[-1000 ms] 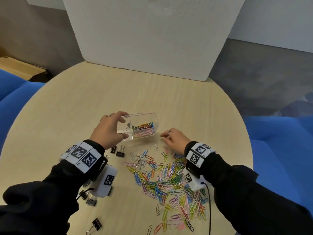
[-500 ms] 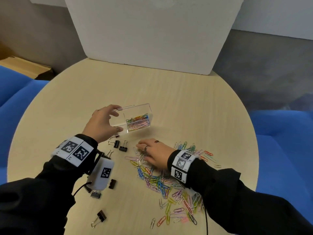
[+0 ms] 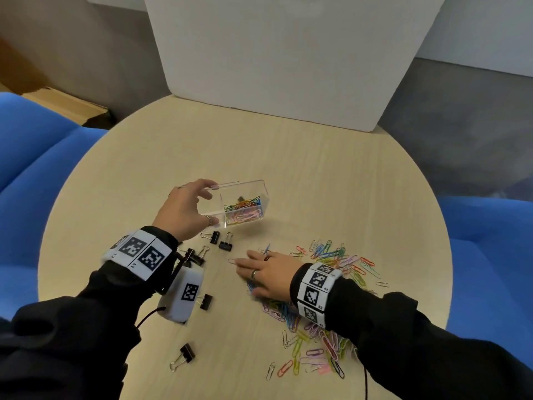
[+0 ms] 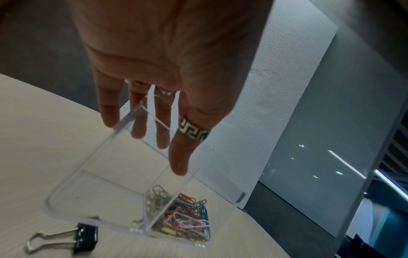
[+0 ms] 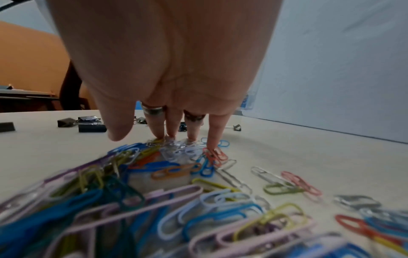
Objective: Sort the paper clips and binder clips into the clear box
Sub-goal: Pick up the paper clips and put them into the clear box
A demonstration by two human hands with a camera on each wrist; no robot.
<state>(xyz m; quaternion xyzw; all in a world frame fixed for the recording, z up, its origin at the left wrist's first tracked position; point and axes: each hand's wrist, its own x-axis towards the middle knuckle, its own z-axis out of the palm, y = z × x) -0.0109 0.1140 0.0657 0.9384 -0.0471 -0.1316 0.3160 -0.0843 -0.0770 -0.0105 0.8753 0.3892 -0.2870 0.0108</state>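
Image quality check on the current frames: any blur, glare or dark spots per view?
Head: sharp, even light, wide-angle bend at the table rim; soft shadow under the box. Left wrist: left hand backlit and dark; box walls catch thin highlights; light spots reflected on the glossy panel at right. Right wrist: near paper clips heavily blurred, sharper by the fingertips; right hand evenly lit.

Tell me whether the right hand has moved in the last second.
Yes. The right hand has come back from beside the box toward the person and now lies flat on the paper clips.
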